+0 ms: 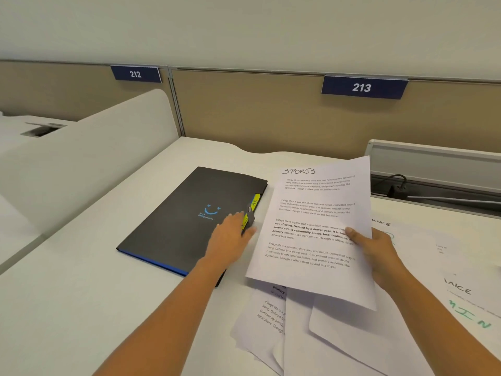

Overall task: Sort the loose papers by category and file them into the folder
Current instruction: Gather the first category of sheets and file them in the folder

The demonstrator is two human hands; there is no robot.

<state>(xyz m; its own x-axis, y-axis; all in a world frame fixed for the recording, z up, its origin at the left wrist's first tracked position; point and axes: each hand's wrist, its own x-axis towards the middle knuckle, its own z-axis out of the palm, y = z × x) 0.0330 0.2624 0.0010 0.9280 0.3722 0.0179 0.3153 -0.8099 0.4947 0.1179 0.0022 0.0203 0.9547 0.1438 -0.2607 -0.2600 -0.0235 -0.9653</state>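
- Tabletop [67, 308]: white; everything listed below is carried on it.
- Folder [176, 213]: black, closed, laid flat at centre-left, with blue along its near edge. Yellow index tabs [254, 202] are shown at its right edge, crossed by a dark strap [250, 217].
- Left hand [230, 240]: laid on the folder's cover, fingers straight and together, fingertips touching the strap, nothing gripped. It is judged to be placed there so that the strap can be undone and the folder opened.
- Sheet headed "SPORTS" [311, 240]: held raised and tilted just right of the folder, presumably so that its heading can be read and matched to a tab.
- Right hand [379, 248]: the sheet's right edge is pinched, thumb on the printed face, fingers hidden behind.
- Loose papers [339, 335]: overlapped untidily on the tabletop beneath the raised sheet; judged unsorted.
- Further papers [461, 291]: laid flat at the far right, with handwritten headings only partly legible.
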